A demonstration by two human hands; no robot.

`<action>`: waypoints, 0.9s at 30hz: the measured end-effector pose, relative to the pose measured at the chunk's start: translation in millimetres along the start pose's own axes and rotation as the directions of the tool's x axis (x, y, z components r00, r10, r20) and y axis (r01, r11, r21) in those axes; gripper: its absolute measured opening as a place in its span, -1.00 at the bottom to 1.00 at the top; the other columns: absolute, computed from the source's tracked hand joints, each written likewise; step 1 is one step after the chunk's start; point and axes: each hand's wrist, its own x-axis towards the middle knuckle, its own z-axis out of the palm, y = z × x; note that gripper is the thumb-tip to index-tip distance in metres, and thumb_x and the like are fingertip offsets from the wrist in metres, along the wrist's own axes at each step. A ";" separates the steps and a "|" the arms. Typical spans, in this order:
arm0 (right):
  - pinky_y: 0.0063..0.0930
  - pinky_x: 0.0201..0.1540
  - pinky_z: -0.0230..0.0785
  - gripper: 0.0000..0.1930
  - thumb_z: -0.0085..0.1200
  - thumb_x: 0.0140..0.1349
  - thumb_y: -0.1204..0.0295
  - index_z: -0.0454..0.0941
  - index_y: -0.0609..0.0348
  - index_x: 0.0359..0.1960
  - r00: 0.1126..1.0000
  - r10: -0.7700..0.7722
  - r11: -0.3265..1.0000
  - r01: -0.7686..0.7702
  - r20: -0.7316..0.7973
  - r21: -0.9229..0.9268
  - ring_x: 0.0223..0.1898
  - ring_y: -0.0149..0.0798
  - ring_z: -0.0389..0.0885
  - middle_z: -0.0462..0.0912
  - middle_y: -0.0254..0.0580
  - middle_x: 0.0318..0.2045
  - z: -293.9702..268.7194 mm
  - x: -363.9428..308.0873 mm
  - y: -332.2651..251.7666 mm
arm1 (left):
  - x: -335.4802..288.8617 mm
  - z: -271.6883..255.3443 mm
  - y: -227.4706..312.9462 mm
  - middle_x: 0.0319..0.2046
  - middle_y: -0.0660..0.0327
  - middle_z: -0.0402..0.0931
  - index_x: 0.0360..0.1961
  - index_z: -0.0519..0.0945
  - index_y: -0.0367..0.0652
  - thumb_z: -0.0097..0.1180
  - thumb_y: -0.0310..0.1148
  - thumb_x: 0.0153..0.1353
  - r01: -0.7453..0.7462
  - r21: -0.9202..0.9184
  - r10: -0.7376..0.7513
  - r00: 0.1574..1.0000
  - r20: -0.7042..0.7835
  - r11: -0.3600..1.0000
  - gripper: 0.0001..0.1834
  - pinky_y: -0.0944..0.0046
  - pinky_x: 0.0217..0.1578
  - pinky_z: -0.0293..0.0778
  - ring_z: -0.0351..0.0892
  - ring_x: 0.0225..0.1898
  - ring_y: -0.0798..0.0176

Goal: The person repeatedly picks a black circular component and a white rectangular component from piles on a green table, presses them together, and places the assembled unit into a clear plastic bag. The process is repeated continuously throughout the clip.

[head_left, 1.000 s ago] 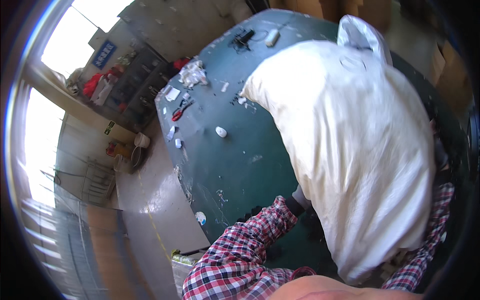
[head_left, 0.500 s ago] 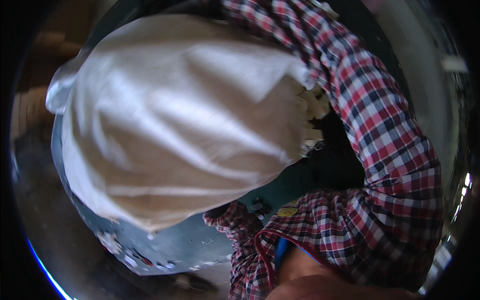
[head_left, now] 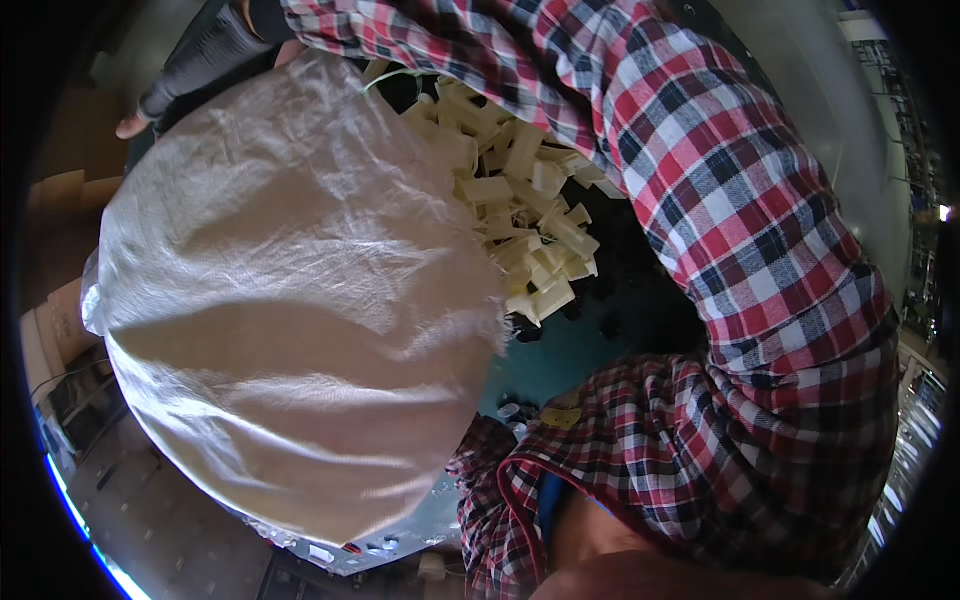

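Note:
A large white woven sack (head_left: 300,300) bulges over the left and middle of the view, tilted, with its frayed mouth toward the right. Cream plastic pieces (head_left: 535,220) lie in a heap at that mouth, on the dark green table. My right arm reaches over the far side of the heap. Beyond its cuff, my right hand (head_left: 205,65), in a dark grey covering with a bare fingertip, curls round the sack's far edge; part of it is hidden. My left sleeve (head_left: 482,445) runs to the sack's near edge, and the sack covers that hand.
Small dark pieces (head_left: 610,325) lie on the green table (head_left: 535,365) right of the heap. Scraps lie along the table's near edge (head_left: 370,555). Cardboard boxes (head_left: 60,200) stand at the far left. A pale floor strip (head_left: 800,90) runs along the right.
The sack has swung left and toward me, uncovering much more of the cream heap. My right arm has moved left with it. My left hand has gone out of sight behind the sack.

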 end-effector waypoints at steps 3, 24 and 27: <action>-0.25 0.13 0.43 -0.38 0.18 0.34 -0.07 0.64 0.29 0.11 0.992 -0.067 0.994 0.057 0.105 0.094 -0.01 -0.24 0.63 0.72 -0.08 -0.01 -5.9 32.5 -15.3 | -2.4 1.2 3.2 0.26 0.00 0.48 0.35 0.37 -0.32 -0.06 -0.23 0.52 -0.012 0.009 0.012 1.000 0.005 1.000 -0.50 0.08 0.25 0.39 0.50 0.19 0.04; -0.30 0.09 0.54 -0.51 0.25 0.22 0.19 0.63 0.31 0.08 0.750 -0.513 0.856 0.479 -0.417 -0.193 0.00 -0.13 0.72 0.77 0.04 -0.11 -5.7 27.5 -54.8 | 32.8 20.0 29.7 0.26 0.00 0.48 0.32 0.39 -0.36 -0.02 -0.26 0.51 -0.079 0.031 0.075 0.991 0.115 0.996 -0.51 0.09 0.25 0.37 0.49 0.18 0.06; -0.41 -0.04 0.51 -0.68 0.04 0.48 0.20 0.66 0.21 -0.02 0.677 -0.352 0.928 0.340 -0.646 -0.149 -0.13 -0.32 0.67 0.73 -0.20 -0.18 -23.0 -87.7 4.8 | 49.1 23.7 37.7 0.26 -0.01 0.48 0.32 0.40 -0.36 -0.02 -0.26 0.51 -0.104 0.056 0.095 0.985 0.141 0.993 -0.51 0.09 0.24 0.37 0.49 0.18 0.06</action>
